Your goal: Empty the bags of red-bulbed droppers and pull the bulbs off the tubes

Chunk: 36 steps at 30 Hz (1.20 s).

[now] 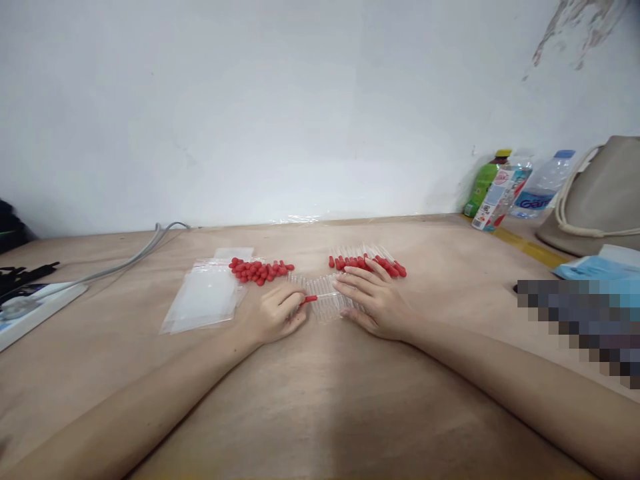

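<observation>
Between the thumb and fingers of my left hand (283, 312) is a red rubber dropper bulb (311, 299). A clear glass dropper tube (327, 295) runs rightward from its mouth to my right hand (377, 300), whose thumb and fingers are around the tube's other end. The exact grip there is partly hidden. Under and between both hands lie many loose clear glass tubes (325, 313) in a row. Just behind my left hand is a pile of red bulbs (257, 271). Beyond my right fingers, droppers with red bulbs fitted (355, 261) lie side by side, tips toward the wall.
Clear zip bags (203, 300) lie left of the bulb pile. A grey cable (135, 257) crosses the far left to a white-edged object (45, 310). At right are a green bottle (483, 183), other bottles, a beige bag (600, 193) and a blue packet (595, 267).
</observation>
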Each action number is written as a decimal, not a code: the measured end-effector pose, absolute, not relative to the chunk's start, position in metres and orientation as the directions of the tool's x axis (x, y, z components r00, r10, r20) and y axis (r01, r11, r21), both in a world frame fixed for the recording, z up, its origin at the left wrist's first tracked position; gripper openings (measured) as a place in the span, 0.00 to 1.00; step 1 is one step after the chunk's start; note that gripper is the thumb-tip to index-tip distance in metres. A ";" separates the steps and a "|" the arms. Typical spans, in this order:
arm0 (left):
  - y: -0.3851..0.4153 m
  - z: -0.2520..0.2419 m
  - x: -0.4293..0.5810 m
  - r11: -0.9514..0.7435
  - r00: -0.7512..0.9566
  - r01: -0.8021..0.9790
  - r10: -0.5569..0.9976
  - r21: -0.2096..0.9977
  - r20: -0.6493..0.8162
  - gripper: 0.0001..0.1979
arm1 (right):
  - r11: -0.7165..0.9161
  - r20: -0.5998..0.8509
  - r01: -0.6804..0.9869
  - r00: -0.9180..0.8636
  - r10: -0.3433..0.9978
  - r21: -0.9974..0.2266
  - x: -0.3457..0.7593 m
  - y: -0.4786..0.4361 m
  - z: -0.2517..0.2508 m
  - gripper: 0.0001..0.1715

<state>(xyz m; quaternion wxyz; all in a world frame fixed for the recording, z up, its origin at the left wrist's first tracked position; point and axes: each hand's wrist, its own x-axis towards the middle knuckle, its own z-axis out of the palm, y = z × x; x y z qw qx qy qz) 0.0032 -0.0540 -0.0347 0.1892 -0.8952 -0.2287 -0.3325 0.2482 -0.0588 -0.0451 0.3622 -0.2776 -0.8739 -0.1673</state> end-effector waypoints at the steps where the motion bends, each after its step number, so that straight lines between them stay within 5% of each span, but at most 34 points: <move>1: -0.054 -0.035 0.005 -0.838 0.677 0.515 0.267 -0.182 0.686 0.04 | 0.786 0.727 0.613 -0.577 0.373 0.083 0.247 -0.059 -0.046 0.20; 7: -0.056 -0.039 0.009 -0.870 0.674 0.456 0.201 -0.186 0.711 0.04 | 0.799 0.765 0.598 -0.545 0.343 0.068 0.242 -0.056 -0.051 0.11; 12: -0.058 -0.040 0.019 -0.830 0.593 0.556 0.361 -0.042 0.720 0.18 | 0.818 0.792 0.574 -0.518 0.324 0.042 0.241 -0.057 -0.053 0.09; 18: -0.055 -0.045 0.027 -0.847 0.622 0.531 0.376 -0.017 0.687 0.06 | 0.870 0.779 0.493 -0.554 0.296 0.021 0.240 -0.054 -0.058 0.10; 36: -0.067 -0.037 0.026 -0.862 0.724 0.505 0.394 -0.047 0.566 0.08 | 0.918 0.750 0.389 -0.630 0.202 0.079 0.235 -0.061 -0.058 0.11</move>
